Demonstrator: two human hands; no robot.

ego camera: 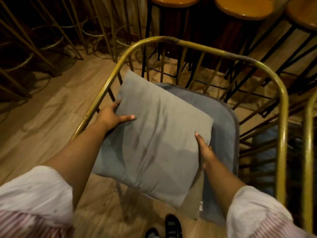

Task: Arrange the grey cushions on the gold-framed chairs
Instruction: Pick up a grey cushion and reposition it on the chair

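A light grey square cushion [157, 140] is held over the seat of a gold-framed chair [202, 47]. My left hand [113, 115] grips its left edge, thumb on top. My right hand [205, 152] grips its right edge, fingers underneath. Beneath it a darker grey seat cushion [223, 121] lies on the chair seat. The chair's curved gold back rail and its spindles wrap around the far and right sides.
Round wooden stools [243, 7] on black legs stand behind the chair. More gold metal frames [51, 31] crowd the far left. Another gold rail [310, 134] rises at the right edge. Wooden floor [42, 109] lies to the left; my shoes [171, 227] show below.
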